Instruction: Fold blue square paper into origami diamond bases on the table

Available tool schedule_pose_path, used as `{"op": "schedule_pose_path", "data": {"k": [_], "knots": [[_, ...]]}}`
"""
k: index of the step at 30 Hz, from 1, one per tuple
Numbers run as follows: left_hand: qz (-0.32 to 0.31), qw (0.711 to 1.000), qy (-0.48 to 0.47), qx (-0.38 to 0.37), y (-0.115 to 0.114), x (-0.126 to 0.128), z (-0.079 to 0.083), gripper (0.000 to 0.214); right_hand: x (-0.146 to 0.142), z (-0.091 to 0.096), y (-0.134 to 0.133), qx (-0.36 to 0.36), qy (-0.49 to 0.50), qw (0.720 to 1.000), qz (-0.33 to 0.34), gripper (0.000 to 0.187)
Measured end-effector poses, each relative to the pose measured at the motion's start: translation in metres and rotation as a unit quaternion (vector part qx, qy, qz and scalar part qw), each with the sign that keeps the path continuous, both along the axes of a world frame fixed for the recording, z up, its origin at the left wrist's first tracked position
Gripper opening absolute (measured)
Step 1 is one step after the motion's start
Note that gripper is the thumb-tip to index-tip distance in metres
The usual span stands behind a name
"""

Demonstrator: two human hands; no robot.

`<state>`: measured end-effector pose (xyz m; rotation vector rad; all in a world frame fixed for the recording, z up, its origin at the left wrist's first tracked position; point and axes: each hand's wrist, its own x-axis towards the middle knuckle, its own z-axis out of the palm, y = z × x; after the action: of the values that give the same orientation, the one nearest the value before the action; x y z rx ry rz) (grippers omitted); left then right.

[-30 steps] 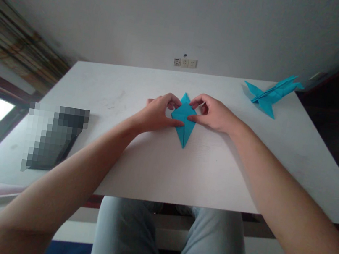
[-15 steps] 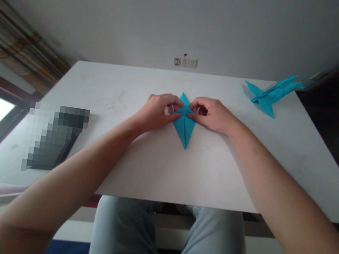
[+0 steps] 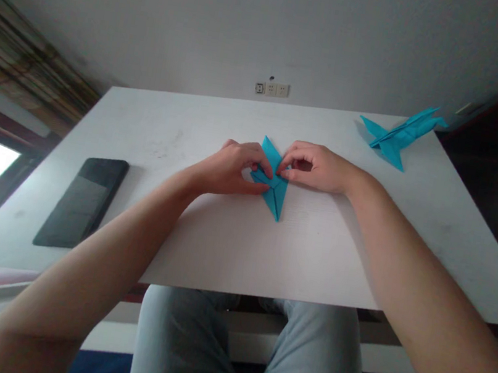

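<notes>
Blue paper [image 3: 276, 198] pinched by left hand [image 3: 228, 168], right hand [image 3: 315, 168].

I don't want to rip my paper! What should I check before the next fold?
Left hand on the blue origami paper: ok.
Right hand touching the paper too: ok.
Lower tip of the paper resting on the white table: ok.
Folds under the fingers sharp: cannot tell, the hands hide them.
Black phone lying apart from the paper: ok.
Blue origami figure lying apart from the paper: ok.
</notes>
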<state>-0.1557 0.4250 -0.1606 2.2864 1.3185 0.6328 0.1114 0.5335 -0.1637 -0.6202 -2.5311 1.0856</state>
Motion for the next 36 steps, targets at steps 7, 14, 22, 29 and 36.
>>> {"op": "schedule_pose_path", "data": {"k": [7, 14, 22, 29, 36], "knots": [[-0.001, 1.0, -0.011, 0.009, 0.0, 0.003, -0.001, 0.015, -0.001, -0.001, 0.001, -0.003, -0.007, 1.0, 0.006, 0.022], [0.027, 0.999, 0.001, 0.031, 0.001, 0.002, -0.007, 0.032, -0.003, -0.002, -0.005, -0.032, 0.006, 0.999, -0.035, 0.052], [0.044, 0.998, 0.012, 0.031, 0.0, -0.001, -0.01, 0.064, -0.001, 0.001, -0.01, -0.072, 0.001, 0.996, -0.056, 0.086], [0.106, 0.992, 0.005, 0.068, 0.005, -0.003, -0.021, 0.052, 0.0, -0.005, -0.005, -0.042, 0.036, 0.996, -0.076, 0.074], [0.155, 0.984, 0.046, 0.075, 0.0, 0.001, -0.013, 0.054, -0.004, 0.001, -0.008, -0.01, 0.02, 0.999, -0.029, 0.042]]}}
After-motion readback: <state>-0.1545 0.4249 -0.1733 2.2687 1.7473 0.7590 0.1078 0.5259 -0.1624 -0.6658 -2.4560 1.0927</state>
